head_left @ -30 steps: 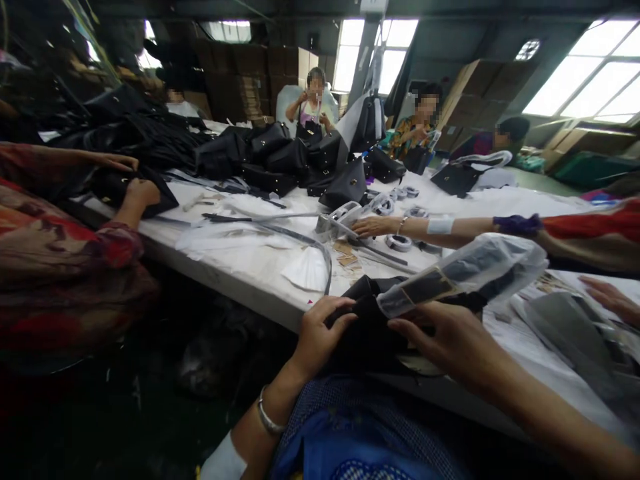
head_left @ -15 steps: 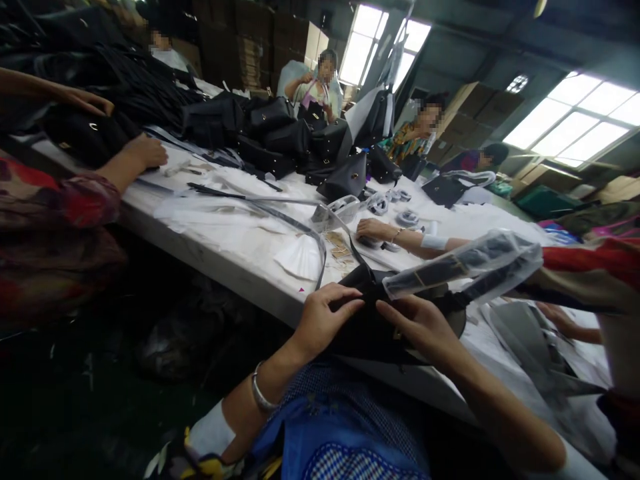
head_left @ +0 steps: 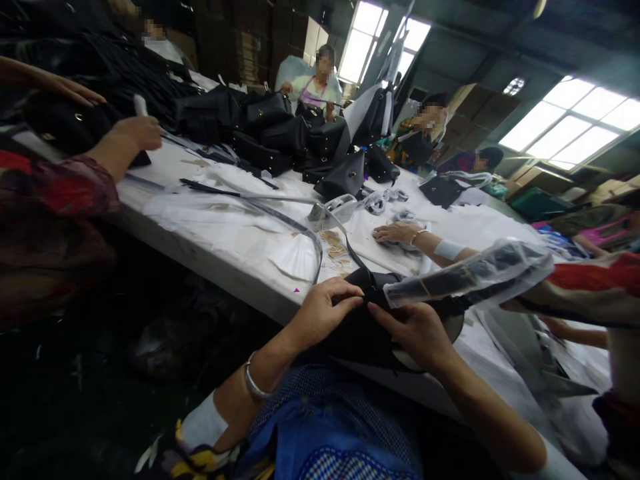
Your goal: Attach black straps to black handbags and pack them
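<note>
A black handbag lies at the table's near edge in front of me, its handle wrapped in clear plastic and reaching to the right. With thumb and fingertips, my left hand pinches the dark upper part of the bag. My right hand is closed over the bag beside it, below the wrapped handle, with its fingertips close to the left ones. What exactly lies between the fingertips is too dark to make out. A narrow dark strap runs up from the bag across the table.
Black bags are piled at the back of the white-covered table. From the right, a co-worker's hand reaches among coiled straps. Another co-worker's hand at left holds something whitish beside a black bag. White sheets lie nearby.
My right fingertips have shifted left and slightly down along the bag. The right co-worker's hand has moved to the right, and the left co-worker's near hand now has a whitish thing raised.
</note>
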Available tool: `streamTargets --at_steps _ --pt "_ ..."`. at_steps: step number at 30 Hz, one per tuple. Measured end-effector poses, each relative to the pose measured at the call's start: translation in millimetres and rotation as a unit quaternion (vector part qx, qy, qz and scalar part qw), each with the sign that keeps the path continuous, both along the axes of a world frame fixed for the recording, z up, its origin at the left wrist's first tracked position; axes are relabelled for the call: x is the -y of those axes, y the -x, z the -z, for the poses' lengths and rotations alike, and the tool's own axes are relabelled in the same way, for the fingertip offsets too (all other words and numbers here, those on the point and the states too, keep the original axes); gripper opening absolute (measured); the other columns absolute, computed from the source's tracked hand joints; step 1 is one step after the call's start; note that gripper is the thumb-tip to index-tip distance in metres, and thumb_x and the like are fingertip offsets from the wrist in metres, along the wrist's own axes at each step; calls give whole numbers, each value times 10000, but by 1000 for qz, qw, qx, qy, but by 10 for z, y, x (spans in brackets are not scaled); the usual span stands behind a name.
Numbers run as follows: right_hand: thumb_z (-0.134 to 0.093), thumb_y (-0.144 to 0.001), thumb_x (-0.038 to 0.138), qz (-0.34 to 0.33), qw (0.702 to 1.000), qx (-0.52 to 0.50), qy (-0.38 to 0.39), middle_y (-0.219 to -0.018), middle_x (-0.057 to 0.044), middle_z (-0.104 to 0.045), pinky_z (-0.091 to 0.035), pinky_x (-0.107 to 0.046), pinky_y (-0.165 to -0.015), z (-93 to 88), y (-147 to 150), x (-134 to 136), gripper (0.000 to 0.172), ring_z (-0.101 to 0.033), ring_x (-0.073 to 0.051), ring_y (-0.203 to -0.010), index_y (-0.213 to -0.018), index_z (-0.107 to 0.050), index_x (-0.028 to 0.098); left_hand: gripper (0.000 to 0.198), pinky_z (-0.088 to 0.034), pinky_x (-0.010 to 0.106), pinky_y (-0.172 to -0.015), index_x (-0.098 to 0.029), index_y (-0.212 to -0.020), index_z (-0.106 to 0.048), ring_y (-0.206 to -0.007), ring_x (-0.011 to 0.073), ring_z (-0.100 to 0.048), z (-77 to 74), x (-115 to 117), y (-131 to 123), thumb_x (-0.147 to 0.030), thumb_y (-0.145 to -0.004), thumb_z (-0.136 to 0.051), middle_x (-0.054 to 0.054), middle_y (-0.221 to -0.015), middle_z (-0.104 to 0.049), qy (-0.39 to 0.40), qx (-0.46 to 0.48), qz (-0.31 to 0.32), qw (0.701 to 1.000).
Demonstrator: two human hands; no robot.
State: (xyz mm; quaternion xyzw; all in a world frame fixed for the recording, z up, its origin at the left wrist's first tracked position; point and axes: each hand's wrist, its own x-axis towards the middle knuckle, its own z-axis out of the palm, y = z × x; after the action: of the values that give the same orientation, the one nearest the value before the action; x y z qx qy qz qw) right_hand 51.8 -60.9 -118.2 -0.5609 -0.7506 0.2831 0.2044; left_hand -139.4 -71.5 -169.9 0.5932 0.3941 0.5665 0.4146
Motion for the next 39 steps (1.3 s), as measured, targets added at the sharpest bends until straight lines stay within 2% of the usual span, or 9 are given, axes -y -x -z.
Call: streamTargets --at_steps 3,6,9,15,19,32,35,39 --pt "-632 -817 543 -1 1000 -9 15 -540 -21 -642 -400 -244 -419 21 -21 -1 434 -573 -173 -489 -615 -679 161 171 -516 300 -798 -207 -969 -767 -886 207 -671 0 -19 45 -276 -846 -671 78 -939 -732 22 2 35 999" --pt "-638 -812 536 1 1000 -19 24 -577 -31 -672 -430 -250 -441 24 -16 3 414 -597 -186 -513 -672 -706 153 220 -527 290 -775 -193 -1014 -739 -855 198 -680 28 -24 61 -289 -819 -701 73 -929 -733 70 47 57 995" --pt "-641 -810 521 2 1000 -15 18 -590 -40 -680 -443 -255 -459 16 15 6 405 -599 -186 -514 -690 -719 142 196 -523 272 -754 -177 -950 -726 -806 177 -673 63 -26 49 -295 -793 -730 61 -888 -723 100 88 60 989" --pt "-644 -798 513 20 1000 -14 -1 -523 -29 -626 -374 -246 -413 50 54 11 417 -540 -168 -474 -595 -670 150 198 -499 248 -756 -154 -880 -698 -774 140 -643 111 -12 -13 -273 -744 -779 39 -843 -701 163 167 58 971" --pt "-654 -794 477 28 999 -21 -27 -565 -39 -665 -409 -256 -453 89 72 23 378 -591 -195 -524 -614 -696 148 212 -491 245 -745 -150 -867 -692 -757 130 -634 124 -6 -55 -262 -721 -796 33 -826 -695 189 188 47 963" --pt "-656 -799 407 30 996 -50 -69 -571 -27 -673 -426 -261 -505 158 74 103 312 -613 -201 -551 -623 -701 154 245 -480 222 -704 -133 -826 -681 -711 110 -622 118 31 -69 -281 -690 -819 13 -774 -690 224 177 35 958" --pt "-656 -803 395 29 996 -47 -76 -596 -27 -687 -444 -267 -539 183 82 108 288 -628 -209 -575 -654 -709 154 224 -482 228 -704 -132 -822 -670 -715 115 -619 133 24 -87 -282 -714 -796 17 -778 -683 207 150 32 966" --pt "-629 -832 414 29 997 -34 -66 -628 -34 -706 -467 -283 -581 200 46 67 321 -652 -226 -610 -659 -703 153 159 -485 239 -711 -141 -839 -657 -747 134 -617 152 -20 -144 -260 -768 -736 25 -802 -664 145 76 13 986"
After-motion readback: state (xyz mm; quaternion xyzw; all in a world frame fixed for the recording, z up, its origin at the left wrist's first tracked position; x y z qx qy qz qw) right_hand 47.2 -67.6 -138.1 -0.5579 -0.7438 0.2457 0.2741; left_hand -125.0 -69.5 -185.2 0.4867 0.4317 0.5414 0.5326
